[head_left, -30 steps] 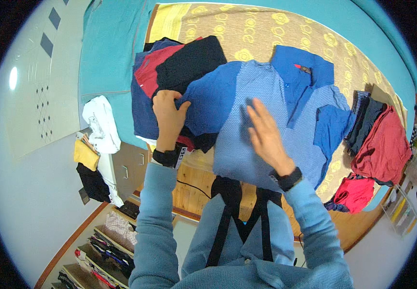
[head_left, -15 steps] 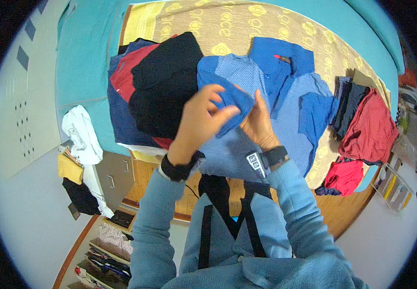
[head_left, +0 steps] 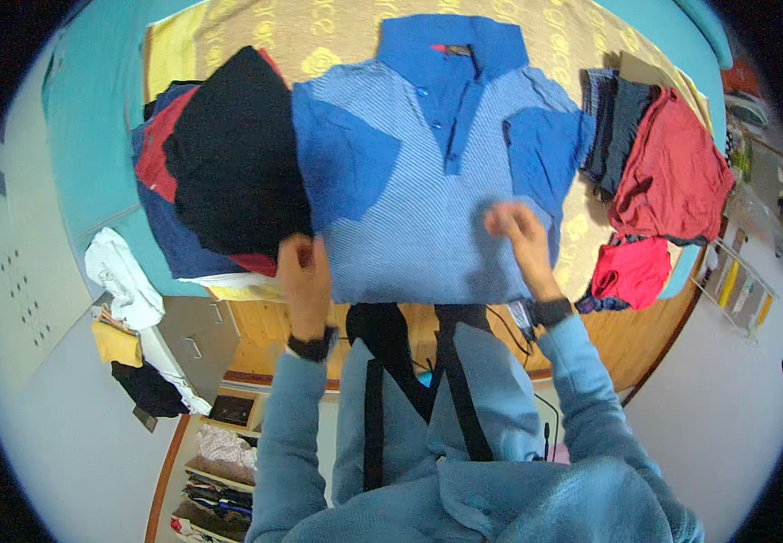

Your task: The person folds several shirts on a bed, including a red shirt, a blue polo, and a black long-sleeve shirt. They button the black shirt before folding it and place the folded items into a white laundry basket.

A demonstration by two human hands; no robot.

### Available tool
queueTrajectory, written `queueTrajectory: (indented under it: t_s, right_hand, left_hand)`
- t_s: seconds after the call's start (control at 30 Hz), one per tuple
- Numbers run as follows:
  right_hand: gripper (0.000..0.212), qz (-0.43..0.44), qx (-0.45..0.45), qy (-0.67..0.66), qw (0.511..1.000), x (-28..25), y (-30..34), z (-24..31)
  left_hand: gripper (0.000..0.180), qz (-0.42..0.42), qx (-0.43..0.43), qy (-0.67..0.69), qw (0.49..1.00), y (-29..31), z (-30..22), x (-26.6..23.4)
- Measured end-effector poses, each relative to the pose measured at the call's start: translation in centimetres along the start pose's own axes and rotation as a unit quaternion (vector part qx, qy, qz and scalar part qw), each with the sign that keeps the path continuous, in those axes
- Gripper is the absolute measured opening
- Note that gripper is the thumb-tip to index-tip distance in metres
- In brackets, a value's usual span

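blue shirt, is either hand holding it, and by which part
The left hand is near the lower left corner of the polo shirt; whether it grips is unclear. The right hand seems empty above it.

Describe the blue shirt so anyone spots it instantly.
On the tan cover, look between the black garment and dark red garment. There lies the blue polo shirt, set apart by solid blue collar and sleeves against its paler body.
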State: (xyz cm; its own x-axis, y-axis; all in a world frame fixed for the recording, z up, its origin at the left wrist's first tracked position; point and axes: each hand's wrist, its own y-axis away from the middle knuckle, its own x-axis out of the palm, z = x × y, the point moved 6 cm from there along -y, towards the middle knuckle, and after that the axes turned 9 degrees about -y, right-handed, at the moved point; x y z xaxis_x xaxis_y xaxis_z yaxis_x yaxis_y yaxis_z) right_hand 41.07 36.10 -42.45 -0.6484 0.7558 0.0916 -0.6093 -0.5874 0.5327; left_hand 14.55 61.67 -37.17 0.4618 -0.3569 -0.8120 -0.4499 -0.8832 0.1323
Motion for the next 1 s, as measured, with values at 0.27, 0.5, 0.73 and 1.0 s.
queueTrajectory:
  t_s: [0.27,0.5,0.73,1.0]
  right_hand:
    - [0.055,-0.046,0.373,0.242,0.895,-16.1,15.9,-12.1]
    - [0.049,-0.052,0.359,0.013,0.932,-13.0,17.1,-18.6]
    - [0.006,-0.184,0.145,-0.168,0.958,-11.4,18.8,-18.3]
    - [0.053,-0.154,0.129,-0.121,0.972,-8.6,17.6,-19.2]
  left_hand:
    - [0.038,0.051,-0.215,0.173,0.960,14.3,11.9,7.6]
    - [0.038,0.131,-0.203,0.117,0.963,15.4,11.3,6.1]
    - [0.050,0.225,-0.259,0.216,0.914,16.5,11.3,5.8]
    - [0.064,0.466,-0.239,0.129,0.842,21.5,15.8,6.8]
